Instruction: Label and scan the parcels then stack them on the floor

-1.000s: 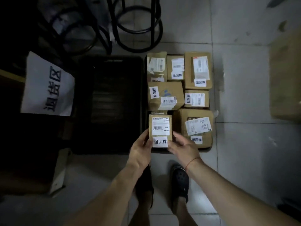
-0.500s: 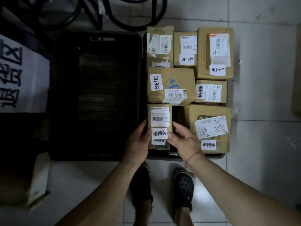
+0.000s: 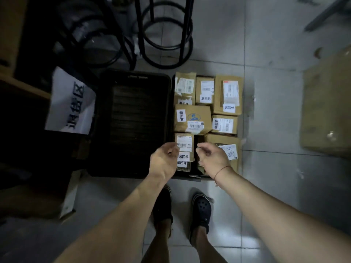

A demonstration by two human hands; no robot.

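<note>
Small labelled parcel [image 3: 183, 144] seated at near-left corner of parcel cluster [image 3: 226, 95], right of black crate [image 3: 133, 120], left hand [image 3: 163, 158] and right hand [image 3: 213, 158] flanking it, fingers loosely curled, grasping nothing

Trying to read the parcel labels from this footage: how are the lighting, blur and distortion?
Head view: dim overall, the black crate and the left side nearly lost in shadow; white labels on the parcels stand out, large characters legible, fine print too soft. Head view again: left hand and right hand slightly smeared, floor tile lines bend slightly towards the edges.
</note>
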